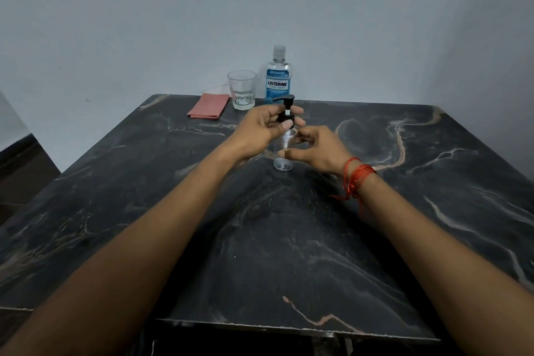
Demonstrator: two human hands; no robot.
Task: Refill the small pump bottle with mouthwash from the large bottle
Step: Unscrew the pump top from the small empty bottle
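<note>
A small clear pump bottle [284,150] with a black pump head [285,110] stands upright near the middle of the dark marble table [289,240]. My left hand [260,130] grips the black pump collar with thumb and fingers. My right hand [318,150] wraps around the clear body of the bottle from the right. The large mouthwash bottle [278,75], clear with a blue label and its cap on, stands at the table's far edge, behind the pump bottle.
An empty drinking glass [242,89] stands to the left of the large bottle. A folded pink cloth [208,109] lies to the left of the glass. A grey wall rises right behind the table.
</note>
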